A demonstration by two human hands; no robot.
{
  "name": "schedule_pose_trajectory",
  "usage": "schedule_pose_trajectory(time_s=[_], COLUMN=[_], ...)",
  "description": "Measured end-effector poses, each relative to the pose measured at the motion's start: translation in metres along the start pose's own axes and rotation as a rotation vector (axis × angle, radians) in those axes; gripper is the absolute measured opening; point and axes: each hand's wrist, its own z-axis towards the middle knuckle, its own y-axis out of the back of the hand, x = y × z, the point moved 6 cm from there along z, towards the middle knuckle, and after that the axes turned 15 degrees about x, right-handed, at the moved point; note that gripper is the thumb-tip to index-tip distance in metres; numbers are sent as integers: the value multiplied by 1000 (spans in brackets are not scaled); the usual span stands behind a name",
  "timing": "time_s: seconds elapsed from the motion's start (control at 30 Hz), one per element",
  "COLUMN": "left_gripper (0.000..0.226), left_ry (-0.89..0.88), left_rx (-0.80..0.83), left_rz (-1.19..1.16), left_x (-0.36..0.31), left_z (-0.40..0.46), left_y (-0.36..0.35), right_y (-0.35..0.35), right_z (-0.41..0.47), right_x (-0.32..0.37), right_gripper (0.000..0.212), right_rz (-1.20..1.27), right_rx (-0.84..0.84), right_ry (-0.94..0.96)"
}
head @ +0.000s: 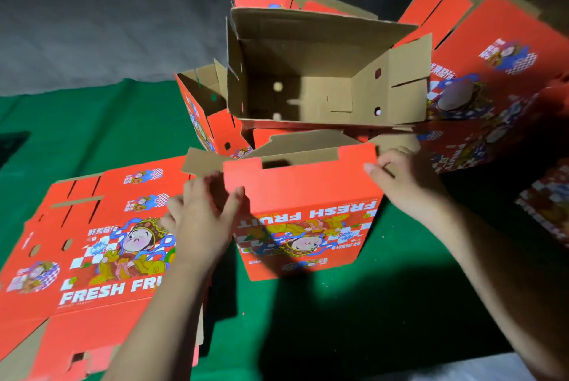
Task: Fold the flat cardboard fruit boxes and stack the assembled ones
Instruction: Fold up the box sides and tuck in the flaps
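Left hand (203,214) grips box (303,217) at its 9 o'clock edge | right hand (400,177) pinches 3 o'clock top corner | I read long axis 9–3, centred between hands | stack (323,72) at 12, just beyond

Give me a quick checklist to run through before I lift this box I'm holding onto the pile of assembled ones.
1. Left hand grips the left edge of the held box, thumb on its red front: ok.
2. Right hand grips the box's top right corner: ok.
3. Held box's bottom locked: cannot tell, the underside is hidden.
4. Held box's top flaps tucked: not ok, they stand loose behind the front panel.
5. Landing spot: not ok, the open brown-lined box on top of the pile sits tilted, mouth toward the camera.
6. Flat box blank on the green cloth lies left of the held box, out of the lifting path: ok.
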Motion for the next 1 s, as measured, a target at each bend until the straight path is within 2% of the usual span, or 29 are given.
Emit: schedule_pose_trajectory(time_s=[0.03,0.13,0.2,0.27,0.33,0.4,0.47,0.53,0.6,0.67,0.73,0.8,0.87,0.93,0.97,1.0], left_gripper=[71,114,120,116,104,94,86,74,60,52,51,62,70,71,69,67], left_ry=[-12,-132,-259,-344,-412,-442,-445,-492,-558,-564,-528,-472,-403,-361,-343,-321], left_rx=[-18,8,30,-4,-59,-67,-26,18,40,94,167,205,251,283,272,242], left_rz=[3,-159,-250,-210,-164,-150,-147,-92,-10,47,95,112,165,312,383,425], left_x=[-1,-8,-13,-21,-28,-30,-27,-25,-23,-20,-19,-24,-34,-45,-48,-50], left_z=[4,7,6,3,0,-3,-4,-7,-12,-14,-13,-4,17,37,42,46], left_y=[-3,-10,-14,-13,-13,-17,-21,-25,-27,-30,-32,-30,-29,-34,-37,-40], right_y=[-8,-23,-19,-16,-17,-31,-47,-48,-48,-57,-67,-66,-50,-28,-22,-23], right_z=[1,6,11,10,4,0,2,11,21,23,19,8,-8,-27,-34,-38], right_x=[1,3,12,24,41,56,64,64,56,49,49,56,63,51,38,25], right_gripper=[31,80,92,84,64,53,64,81,91,93,93,88,84,89,91,92], right_rz=[-63,-120,-223,-405,-577,-698,-601,-366,-284,-342,-370,-390,-440,-327,-215,-95], right_rx=[-13,6,-21,-38,-78,-15,156,281,352,428,426,287,-17,-326,-415,-427], right_ry=[-36,-68,-37,-29,17,126,278,322,248,158,117,171,247,100,-1,-80])
